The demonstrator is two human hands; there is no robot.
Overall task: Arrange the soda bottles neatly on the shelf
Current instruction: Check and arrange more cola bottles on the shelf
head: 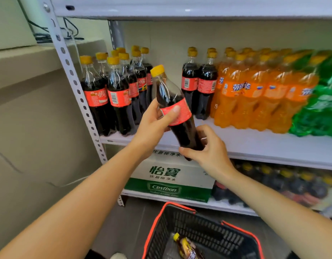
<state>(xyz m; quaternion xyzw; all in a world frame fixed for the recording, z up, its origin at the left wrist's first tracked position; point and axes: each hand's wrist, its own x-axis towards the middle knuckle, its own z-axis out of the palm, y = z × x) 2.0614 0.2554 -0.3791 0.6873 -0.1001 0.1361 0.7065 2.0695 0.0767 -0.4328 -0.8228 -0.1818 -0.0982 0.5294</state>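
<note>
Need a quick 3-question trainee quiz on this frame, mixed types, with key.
1. True or false: the held cola bottle stands upright on the shelf.
2. Which hand grips its label? A) left hand B) right hand C) neither
3. Fill in: the soda bottles right of the shelved cola are ___ in colour.
Key: 1 false, it is tilted in the air; 2 A, the right hand holds its base; 3 orange.

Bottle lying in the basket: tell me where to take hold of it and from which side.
Come from above: the walls of the basket close off every side. The bottle lies with its yellow cap toward the far left, so probably grip the narrow neck just below it. First free a hand: left hand and right hand both hold the cola bottle.
</note>
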